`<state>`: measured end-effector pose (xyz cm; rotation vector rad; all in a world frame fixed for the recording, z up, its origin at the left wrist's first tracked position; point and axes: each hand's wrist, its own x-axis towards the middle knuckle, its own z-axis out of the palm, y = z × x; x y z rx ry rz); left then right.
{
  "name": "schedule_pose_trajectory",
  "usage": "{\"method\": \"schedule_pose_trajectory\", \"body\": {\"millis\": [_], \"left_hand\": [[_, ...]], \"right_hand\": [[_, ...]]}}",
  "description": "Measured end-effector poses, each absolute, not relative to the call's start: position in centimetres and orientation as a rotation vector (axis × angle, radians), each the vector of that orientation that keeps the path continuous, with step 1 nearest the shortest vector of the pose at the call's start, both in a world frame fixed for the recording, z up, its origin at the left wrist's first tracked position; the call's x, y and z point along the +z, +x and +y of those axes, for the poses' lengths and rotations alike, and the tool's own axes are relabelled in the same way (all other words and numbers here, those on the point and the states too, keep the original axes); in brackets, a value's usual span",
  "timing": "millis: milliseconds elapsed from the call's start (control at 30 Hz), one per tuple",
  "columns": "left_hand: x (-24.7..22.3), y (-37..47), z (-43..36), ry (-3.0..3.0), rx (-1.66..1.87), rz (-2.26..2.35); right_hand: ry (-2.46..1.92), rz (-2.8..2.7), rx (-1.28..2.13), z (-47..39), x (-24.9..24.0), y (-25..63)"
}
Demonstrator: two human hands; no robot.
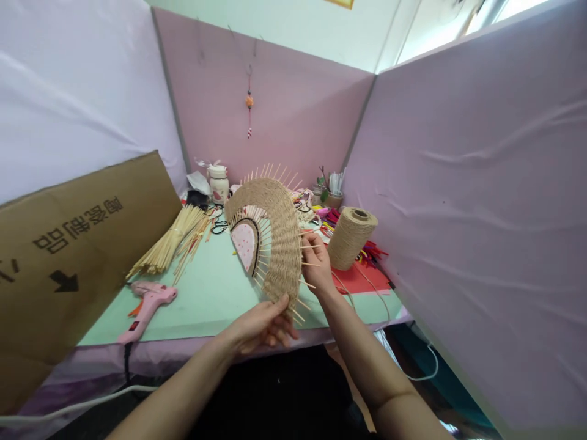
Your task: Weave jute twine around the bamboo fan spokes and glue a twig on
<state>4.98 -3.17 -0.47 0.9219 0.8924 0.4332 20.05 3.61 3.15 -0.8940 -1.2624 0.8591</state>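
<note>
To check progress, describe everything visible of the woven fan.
The woven fan is a tan, twinelike arc woven across pale sticks poking past its outer edge. Bare sticks lead to a dotted pink, dark-rimmed center. It tilts above the table; the right hand holds its outer edge, the left hand touches its lower end.

Bold black Chinese characters reading "陶瓷制品", or "ceramic products", run upside down across a flat brown cardboard panel; a thick black arrow points downward beside them, near a character cut off at the left edge.
</note>
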Motion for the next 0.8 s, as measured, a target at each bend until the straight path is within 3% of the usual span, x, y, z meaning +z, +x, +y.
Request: {"method": "schedule_pose_trajectory", "body": {"millis": [133, 200, 267, 333, 800], "left_hand": [[1.8, 1.5, -2.3, 1.528, 0.523, 1.334], [3.7, 0.1, -1.7, 1.677, 0.914, 1.468], [5.5, -0.3, -1.0, 1.681, 1.342, 1.322], [6.6, 0.1, -0.4, 1.716, 1.552, 1.102], [6.6, 2.4, -0.5, 1.721, 1.655, 0.842]], "right_hand": [[-0.775, -1.341, 0.873, 2.6, 4.0, 19.1], [-0.753, -1.36, 0.911, 2.2, 4.4, 18.5], [-0.753, -1.376, 0.964, 1.8, 4.8, 17.8], [-0.728, -1.393, 1.01, 1.6, 5.2, 17.0], [-0.642, -1.64, 0.672, 1.4, 7.4, 14.8]]}}
